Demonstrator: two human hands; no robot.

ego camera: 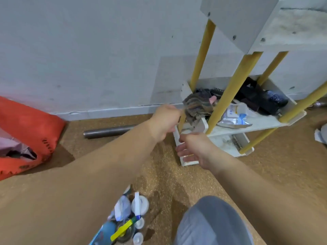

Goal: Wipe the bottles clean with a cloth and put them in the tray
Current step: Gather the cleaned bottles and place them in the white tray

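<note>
Crumpled striped cloth [195, 109] in left hand [165, 121]

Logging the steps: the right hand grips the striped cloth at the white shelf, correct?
Not quite: the head view shows the left hand gripping the striped cloth at the white shelf; the right hand is open and holds nothing.

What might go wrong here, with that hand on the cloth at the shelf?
The striped cloth in the left hand could snag on the yellow leg or drag the plastic packet off the shelf. The bottles stand close by the knee and could be knocked over.
</note>
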